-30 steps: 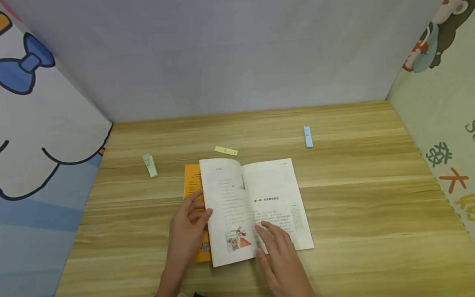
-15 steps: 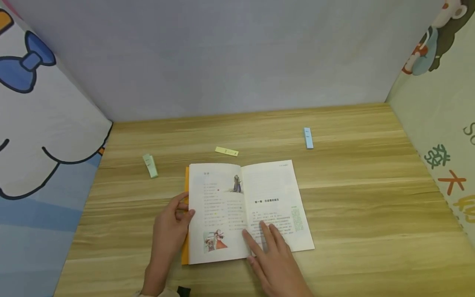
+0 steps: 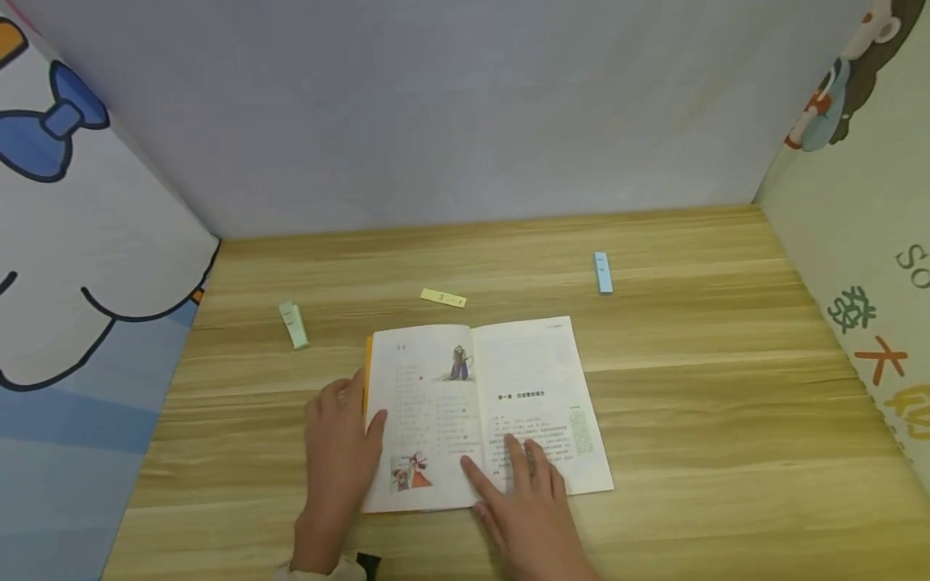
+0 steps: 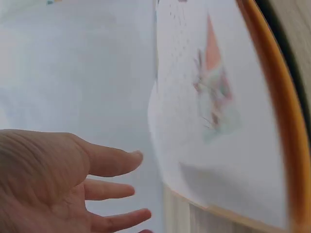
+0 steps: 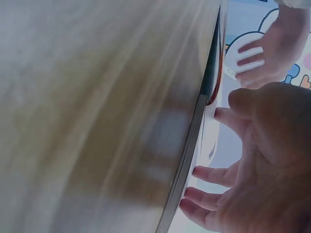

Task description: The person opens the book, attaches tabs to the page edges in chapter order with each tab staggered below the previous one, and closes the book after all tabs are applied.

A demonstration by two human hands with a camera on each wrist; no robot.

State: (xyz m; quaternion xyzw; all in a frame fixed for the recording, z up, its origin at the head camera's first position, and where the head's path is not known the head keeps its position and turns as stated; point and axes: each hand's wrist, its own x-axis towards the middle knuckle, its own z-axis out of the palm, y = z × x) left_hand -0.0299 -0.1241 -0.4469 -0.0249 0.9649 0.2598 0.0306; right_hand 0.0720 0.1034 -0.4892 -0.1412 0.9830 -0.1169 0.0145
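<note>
An open book (image 3: 526, 375) with white printed pages and an orange cover lies flat on the wooden table (image 3: 690, 387). My left hand (image 3: 349, 421) rests at the book's left edge, with the thumb on the left page near a small coloured picture (image 3: 410, 472). My right hand (image 3: 508, 478) presses straight, spread fingers on the lower right page beside the spine. The left wrist view shows the left hand (image 4: 73, 179) with relaxed straight fingers next to the page (image 4: 214, 97). In the right wrist view, the right hand (image 5: 257, 160) lies flat by the book's edge (image 5: 194, 145).
Three small paper strips lie beyond the book: a green one (image 3: 294, 324) at left, a yellow one (image 3: 443, 298) in the middle and a blue one (image 3: 602, 272) at right. Cartoon-printed panels (image 3: 80, 266) wall the table on both sides, with a grey backdrop (image 3: 465, 113) behind.
The raised left page has come down flat, covering the orange cover. My left hand has shifted left to the book's edge. My right hand has slid slightly left toward the spine.
</note>
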